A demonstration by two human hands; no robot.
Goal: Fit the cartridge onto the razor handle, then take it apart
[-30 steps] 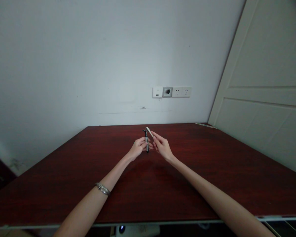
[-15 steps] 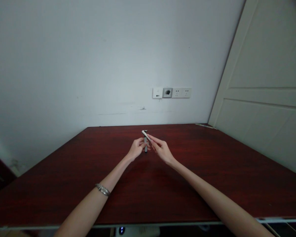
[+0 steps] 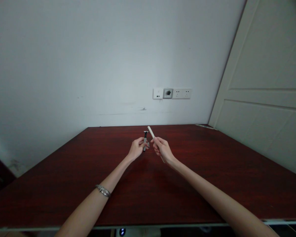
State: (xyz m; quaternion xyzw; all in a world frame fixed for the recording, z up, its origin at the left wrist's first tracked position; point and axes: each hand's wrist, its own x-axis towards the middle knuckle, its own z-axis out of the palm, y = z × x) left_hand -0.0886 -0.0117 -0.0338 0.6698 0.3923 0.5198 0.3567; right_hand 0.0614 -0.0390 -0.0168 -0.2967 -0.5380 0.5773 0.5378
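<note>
My left hand (image 3: 136, 148) is closed around the grey handle of a small razor (image 3: 145, 139), held upright with its black neck and T-shaped head on top. A small greyish piece (image 3: 148, 144) shows by the same fingertips; its kind is too small to make out. To the right, my right hand (image 3: 163, 149) grips a slim white stick (image 3: 151, 132) that tilts up to the left. The stick's lower end pokes out below the palm, and the fingers cover its middle. Razor and stick are apart, both above the table.
Beneath both hands spreads a dark red wooden table (image 3: 88, 177). A thin flat strip (image 3: 206, 127) lies at its far right corner. Wall sockets (image 3: 172, 93) sit on the white wall behind, and a pale panelled door (image 3: 263, 115) stands along the right.
The white stick has come away from the razor's head, and its upper end now points up and away. My right hand has changed its grip on it. The left hand has barely moved.
</note>
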